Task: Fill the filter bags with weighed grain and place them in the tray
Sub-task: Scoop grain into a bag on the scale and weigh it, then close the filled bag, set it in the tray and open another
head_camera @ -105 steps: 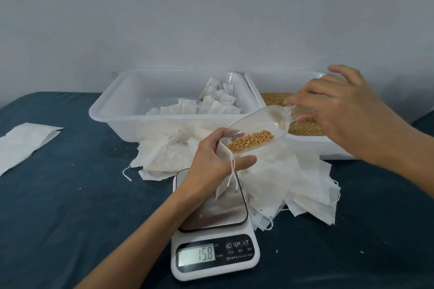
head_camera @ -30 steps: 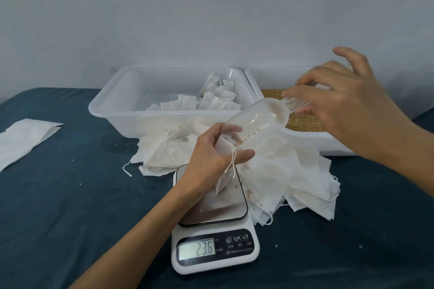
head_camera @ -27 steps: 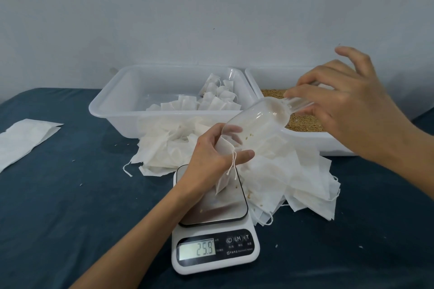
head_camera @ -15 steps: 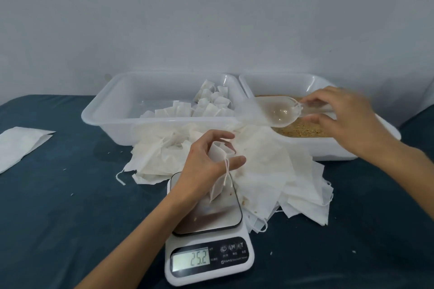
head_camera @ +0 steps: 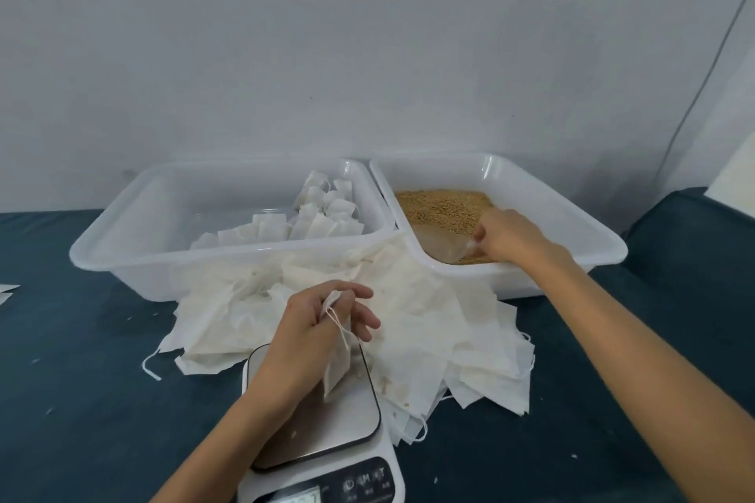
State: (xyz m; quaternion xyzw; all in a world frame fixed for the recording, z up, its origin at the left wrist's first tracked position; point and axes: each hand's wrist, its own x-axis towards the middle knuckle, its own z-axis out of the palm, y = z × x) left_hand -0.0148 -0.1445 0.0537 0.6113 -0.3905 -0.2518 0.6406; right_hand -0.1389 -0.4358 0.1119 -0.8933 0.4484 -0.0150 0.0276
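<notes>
My left hand [head_camera: 310, 333] pinches the top of a white filter bag [head_camera: 337, 370] that stands on the steel plate of the kitchen scale [head_camera: 327, 433]; its drawstring hangs down the front. My right hand [head_camera: 506, 235] holds the handle of a clear plastic scoop [head_camera: 439, 243], which lies down in the golden grain [head_camera: 443, 206] inside the right white bin [head_camera: 572, 225]. The left clear tray [head_camera: 122, 233] holds several filled white bags [head_camera: 314, 216] at its right side. The scale's display is cut off at the bottom edge.
A loose heap of empty white filter bags [head_camera: 429, 323] lies on the dark blue cloth between the scale and the two containers. Another white sheet [head_camera: 6, 292] shows at the far left edge. A grey wall stands close behind the containers.
My right hand tipped the scoop's grain into the bag, then carried the empty scoop back and lowered it into the grain bin. My left hand kept holding the bag on the scale.
</notes>
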